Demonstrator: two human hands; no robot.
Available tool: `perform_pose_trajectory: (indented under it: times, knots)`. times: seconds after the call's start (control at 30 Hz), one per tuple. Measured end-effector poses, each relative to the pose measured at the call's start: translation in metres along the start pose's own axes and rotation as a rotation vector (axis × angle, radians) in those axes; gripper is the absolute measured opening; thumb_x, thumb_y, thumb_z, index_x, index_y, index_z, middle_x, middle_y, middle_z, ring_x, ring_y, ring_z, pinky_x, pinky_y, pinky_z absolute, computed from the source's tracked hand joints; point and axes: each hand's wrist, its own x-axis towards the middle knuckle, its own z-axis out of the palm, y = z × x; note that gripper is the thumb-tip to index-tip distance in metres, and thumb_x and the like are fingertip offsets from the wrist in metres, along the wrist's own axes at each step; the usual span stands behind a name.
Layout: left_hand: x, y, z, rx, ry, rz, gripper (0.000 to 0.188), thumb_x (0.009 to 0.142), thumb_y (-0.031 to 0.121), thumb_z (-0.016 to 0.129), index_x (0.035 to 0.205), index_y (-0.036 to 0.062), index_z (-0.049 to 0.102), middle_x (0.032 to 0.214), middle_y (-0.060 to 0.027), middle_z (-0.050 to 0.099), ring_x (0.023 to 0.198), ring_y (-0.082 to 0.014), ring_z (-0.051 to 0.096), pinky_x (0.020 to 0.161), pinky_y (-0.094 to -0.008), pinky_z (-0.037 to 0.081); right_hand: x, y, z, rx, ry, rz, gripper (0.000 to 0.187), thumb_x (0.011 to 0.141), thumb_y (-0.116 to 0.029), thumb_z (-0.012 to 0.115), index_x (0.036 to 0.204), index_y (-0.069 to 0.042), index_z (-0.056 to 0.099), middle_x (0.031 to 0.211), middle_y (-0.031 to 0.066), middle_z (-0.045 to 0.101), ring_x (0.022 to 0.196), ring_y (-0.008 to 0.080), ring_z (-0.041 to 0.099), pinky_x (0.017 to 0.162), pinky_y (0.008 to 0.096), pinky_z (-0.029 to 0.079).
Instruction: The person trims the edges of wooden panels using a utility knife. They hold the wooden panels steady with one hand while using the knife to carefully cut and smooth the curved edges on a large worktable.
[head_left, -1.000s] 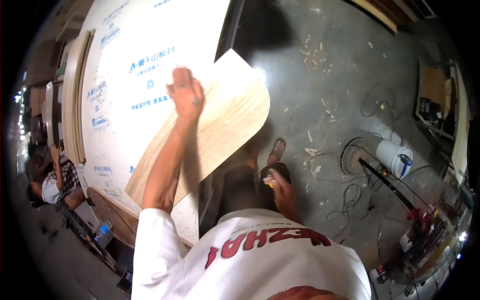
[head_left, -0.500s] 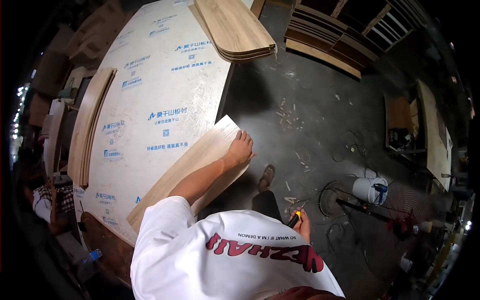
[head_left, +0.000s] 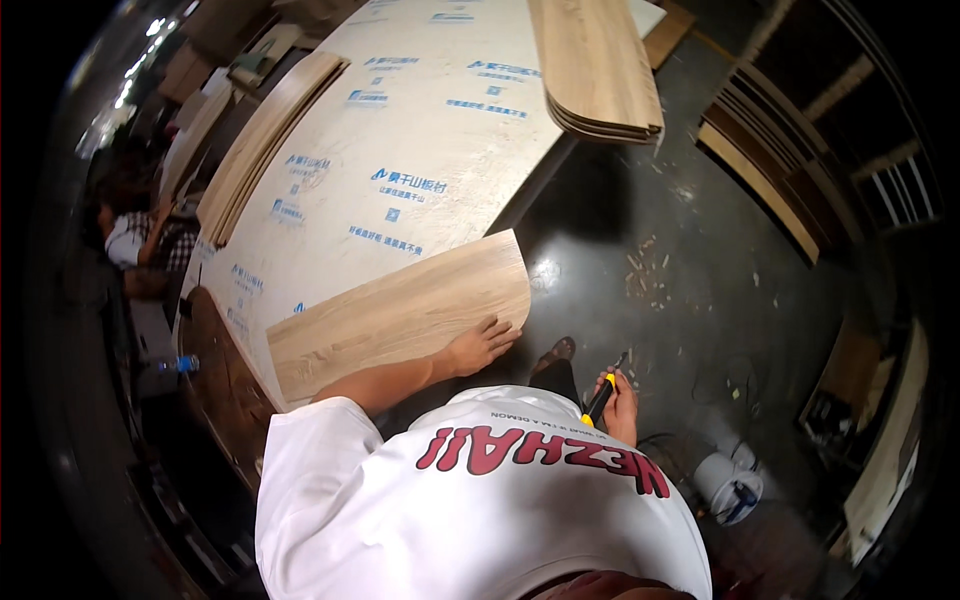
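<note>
**Wood-grain panel on the bench, knife held at the side**

Nearest the camera, the person's white shirt fills the lower frame. The right hand [head_left: 620,400] hangs low beside the body, over the dark floor [head_left: 680,250], fingers wrapped around a yellow-and-black utility knife [head_left: 600,398] whose tip points up and away. The blade touches nothing.

The left hand [head_left: 482,345] reaches forward, palm down and fingers spread flat on the near corner of 1 light wood-grain panel [head_left: 400,312]. That panel lies flat at the near edge of a large workbench [head_left: 420,130] covered with a pale sheet printed in blue, and its rounded corner juts past the bench edge over the floor.

Judging by this, the panel is placed and steadied but the knife is well apart from it, so any trimming appears not to be under way; whether its edges are already finished I cannot tell.

Farther along the bench, a stack of similar curved panels [head_left: 600,70] sits at the far end, and another stack [head_left: 265,140] lies along its left side. Wood shavings [head_left: 645,270] scatter the floor. A white bucket [head_left: 725,480] stands to the right. At the far left, another person [head_left: 135,235] sits, dim and partly hidden.
</note>
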Motion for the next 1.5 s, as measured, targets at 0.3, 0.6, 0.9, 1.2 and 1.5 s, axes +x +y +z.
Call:
perform_pose_trajectory:
  times: [0.3, 0.6, 0.9, 1.2, 1.5]
  knots:
    - [-0.092, 0.047, 0.049, -0.294, 0.089, -0.798, 0.08, 0.087, 0.008, 0.055, 0.158, 0.0155, 0.021, 0.164, -0.0126, 0.017, 0.151, -0.0334, 0.018, 0.117, -0.0603, 0.02, 0.104, -0.001, 0.108, -0.67, -0.244, 0.106, 0.03, 0.087, -0.034, 0.076, 0.104, -0.012, 0.063, 0.079, 0.0033, 0.064, 0.049, 0.0088, 0.045, 0.044, 0.0248, 0.038]
    - [-0.142, 0.047, 0.065, -0.3, 0.138, -1.238, 0.08, 0.084, 0.012, 0.059, 0.155, 0.0019, 0.023, 0.16, -0.0326, 0.013, 0.149, -0.049, 0.01, 0.11, -0.0725, 0.016, 0.146, 0.021, 0.196, -1.339, -0.397, -0.138, 0.038, 0.084, -0.019, 0.076, 0.117, -0.003, 0.065, 0.077, 0.0007, 0.06, 0.053, 0.0108, 0.049, 0.046, 0.0262, 0.038]
    - [-0.238, -0.05, -0.061, -0.418, 0.619, -0.9, 0.021, 0.087, 0.012, 0.06, 0.104, 0.0004, 0.055, 0.101, -0.0155, 0.061, 0.1, -0.0348, 0.06, 0.086, -0.0457, 0.048, 0.088, -0.03, 0.328, -1.077, -0.425, -0.325, 0.022, 0.084, -0.016, 0.072, 0.102, -0.004, 0.07, 0.063, -0.0001, 0.054, 0.048, 0.0107, 0.048, 0.045, 0.0258, 0.037]
    - [-0.262, -0.119, -0.072, -0.212, 0.856, -0.765, 0.016, 0.089, 0.017, 0.06, 0.098, 0.0038, 0.059, 0.081, -0.0107, 0.063, 0.078, -0.0321, 0.064, 0.069, -0.0438, 0.052, 0.086, -0.035, 0.407, -1.049, -0.405, -0.293, 0.016, 0.084, -0.016, 0.07, 0.086, -0.001, 0.067, 0.061, 0.0083, 0.062, 0.046, 0.0128, 0.05, 0.043, 0.0251, 0.037]
    - [-0.193, -0.186, -0.102, -0.345, 0.715, -0.866, 0.019, 0.093, 0.021, 0.059, 0.09, 0.0016, 0.058, 0.079, -0.015, 0.064, 0.076, -0.0363, 0.065, 0.068, -0.048, 0.051, 0.128, -0.028, 0.426, -0.973, -0.445, -0.384, 0.029, 0.093, -0.031, 0.07, 0.082, -0.006, 0.059, 0.059, 0.005, 0.057, 0.044, 0.0124, 0.047, 0.042, 0.0248, 0.036]
